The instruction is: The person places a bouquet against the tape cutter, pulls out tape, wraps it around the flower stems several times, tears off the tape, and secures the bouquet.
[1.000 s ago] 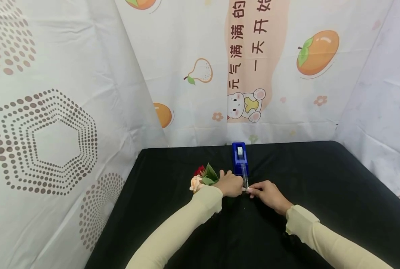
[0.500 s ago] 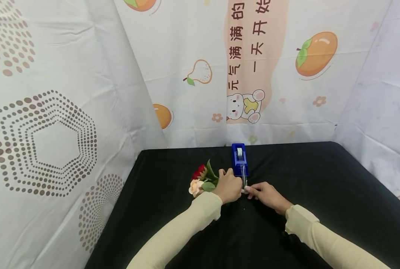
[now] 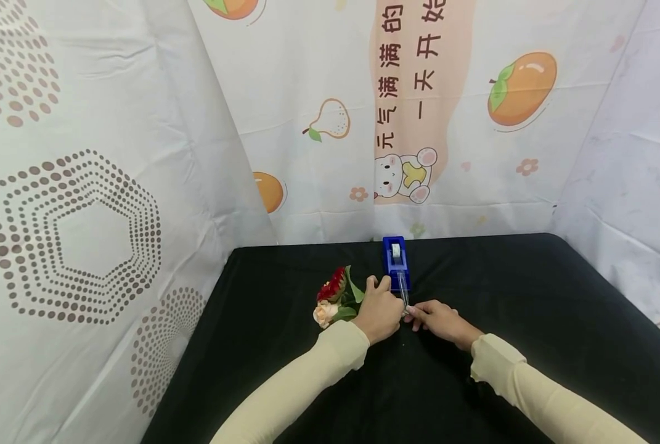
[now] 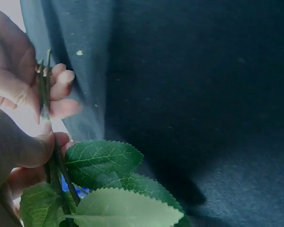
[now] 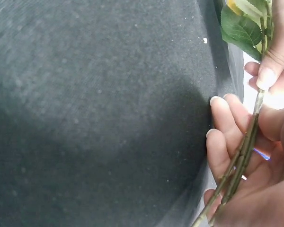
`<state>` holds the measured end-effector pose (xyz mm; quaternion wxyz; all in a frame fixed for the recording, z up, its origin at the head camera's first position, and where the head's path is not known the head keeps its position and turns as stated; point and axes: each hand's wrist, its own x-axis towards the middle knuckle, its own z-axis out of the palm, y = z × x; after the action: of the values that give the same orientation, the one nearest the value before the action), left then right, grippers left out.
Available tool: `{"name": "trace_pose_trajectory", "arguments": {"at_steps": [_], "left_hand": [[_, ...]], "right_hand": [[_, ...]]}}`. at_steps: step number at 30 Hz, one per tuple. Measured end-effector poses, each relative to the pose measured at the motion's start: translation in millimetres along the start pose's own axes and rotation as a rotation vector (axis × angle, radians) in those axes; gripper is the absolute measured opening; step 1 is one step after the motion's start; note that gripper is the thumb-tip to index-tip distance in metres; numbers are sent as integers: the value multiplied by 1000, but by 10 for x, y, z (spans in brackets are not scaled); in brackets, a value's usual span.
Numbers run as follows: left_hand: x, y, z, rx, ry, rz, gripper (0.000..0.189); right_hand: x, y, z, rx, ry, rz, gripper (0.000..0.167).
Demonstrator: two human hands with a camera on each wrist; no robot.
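While the left hand (image 3: 381, 316) grips the flower stems (image 5: 244, 149), the right hand (image 3: 442, 322) pinches them just beside it.
Clear tape (image 3: 403, 291) stretches from the blue dispenser (image 3: 387, 266) on the black-covered desk (image 3: 485, 271) to the stems; a red flower (image 3: 331, 287) and a peach flower (image 3: 325, 314) show beyond the left hand.

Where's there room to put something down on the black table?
Left of the flowers the table is bare, out to its edge. A bigger bare patch lies right of the dispenser, beyond the right hand. The middle is crowded: left hand, right hand, stems and tape bunch together.
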<state>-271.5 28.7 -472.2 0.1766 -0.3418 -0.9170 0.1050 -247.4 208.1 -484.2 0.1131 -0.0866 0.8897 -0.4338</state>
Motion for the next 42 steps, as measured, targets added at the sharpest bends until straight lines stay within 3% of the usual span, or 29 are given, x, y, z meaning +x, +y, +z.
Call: {"name": "trace_pose_trajectory", "arguments": {"at_steps": [9, 13, 17, 22, 25, 29, 32, 35, 38, 42], "left_hand": [[1, 3, 17, 85, 5, 62, 19], [24, -34, 16, 37, -17, 62, 16], [72, -81, 10, -98, -114, 28, 23], [149, -203, -62, -431, -337, -73, 35], [179, -301, -115, -598, -432, -120, 39], [187, -360, -156, -698, -506, -144, 37], [190, -347, -158, -713, -514, -149, 35], [202, -311, -129, -674, -478, -159, 35], [214, -264, -94, -587, -416, -165, 34], [198, -214, -64, -417, -314, -125, 30]], "right_hand": [[36, 19, -9, 3, 40, -10, 26], [67, 45, -17, -18, 63, -5, 22], [67, 77, -7, -30, 85, -17, 20], [55, 74, 0, -35, 109, -35, 18], [60, 58, -10, -47, 122, -52, 19], [66, 52, -14, -52, 121, -73, 20], [68, 55, -10, -58, 124, -80, 20], [70, 54, -2, -51, 137, -73, 19], [72, 50, 8, -50, 146, -67, 20], [81, 41, 16, -52, 138, -36, 21]]}}
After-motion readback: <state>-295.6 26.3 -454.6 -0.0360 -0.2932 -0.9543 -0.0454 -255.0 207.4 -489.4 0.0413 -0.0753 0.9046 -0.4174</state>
